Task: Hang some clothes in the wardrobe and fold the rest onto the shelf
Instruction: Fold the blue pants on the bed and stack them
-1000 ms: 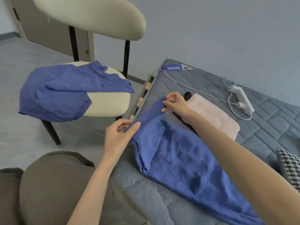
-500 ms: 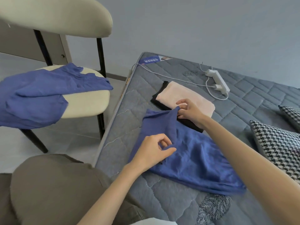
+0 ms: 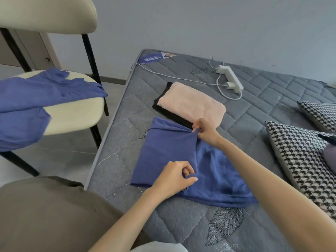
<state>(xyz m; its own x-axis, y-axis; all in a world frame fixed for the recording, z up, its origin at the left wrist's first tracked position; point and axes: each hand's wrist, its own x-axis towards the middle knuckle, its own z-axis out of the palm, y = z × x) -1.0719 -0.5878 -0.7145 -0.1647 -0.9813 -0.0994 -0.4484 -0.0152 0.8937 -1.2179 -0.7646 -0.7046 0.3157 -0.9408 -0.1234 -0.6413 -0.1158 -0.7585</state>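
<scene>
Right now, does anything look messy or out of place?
A crumpled blue garment sprawls over the cream chair seat, partly hanging off the edge. A white power strip lies on the grey quilted mattress.

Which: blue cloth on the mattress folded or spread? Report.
Partly folded: blue cloth doubled over itself; left hand and right hand pinch it.

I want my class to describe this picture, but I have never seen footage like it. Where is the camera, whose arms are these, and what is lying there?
There is no machine: a person wears a camera on the head, so you look down along their own arms. The left hand and right hand each pinch a blue garment, partly folded on a grey mattress. Behind it lies a folded pink cloth on a black garment, then a white power strip. A checked cushion sits at the right. A second blue garment drapes over the chair at the left.
</scene>
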